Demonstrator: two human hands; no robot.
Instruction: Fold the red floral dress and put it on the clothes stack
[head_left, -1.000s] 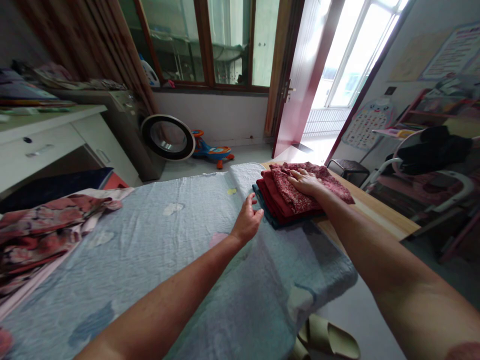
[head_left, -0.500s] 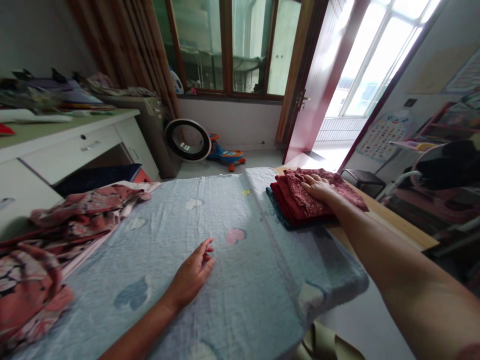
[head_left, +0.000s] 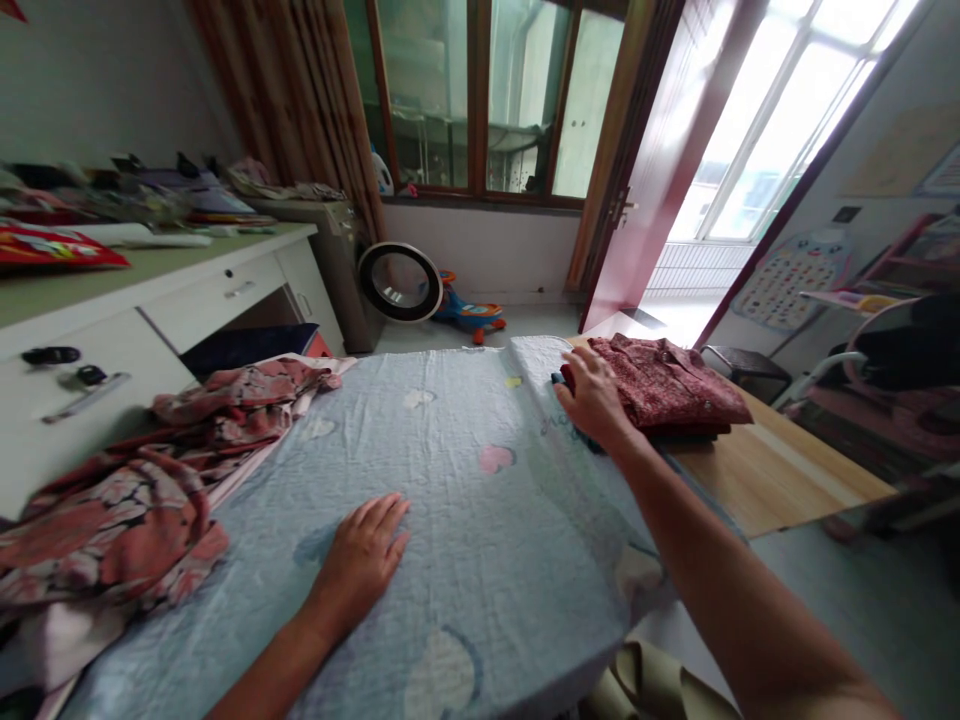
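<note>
My left hand [head_left: 369,545] lies palm down on the pale blue cloth [head_left: 420,470], which is printed with hearts and covers the table. Its fingers are stretched out and hold nothing. My right hand [head_left: 598,400] is at the left side of a pile of folded clothes, fingers extended and slightly spread. On top of the pile is a dark red patterned garment [head_left: 667,385]. Plain red and teal cloth edges show below, partly hidden by the hand. A crumpled pink and black floral fabric [head_left: 142,515] lies along the left side of the table.
The pile rests partly on a wooden tabletop [head_left: 795,460] at the right. White drawers [head_left: 232,290] stand at the left, beside a washing machine with its round door [head_left: 400,282] swung out. Behind the table are a blue ride-on toy [head_left: 472,315] and an ajar red door [head_left: 637,170].
My right hand has slid from the top of the pile to its left side. My left hand has flattened onto the cloth, its fingers straighter. The view has turned slightly left.
</note>
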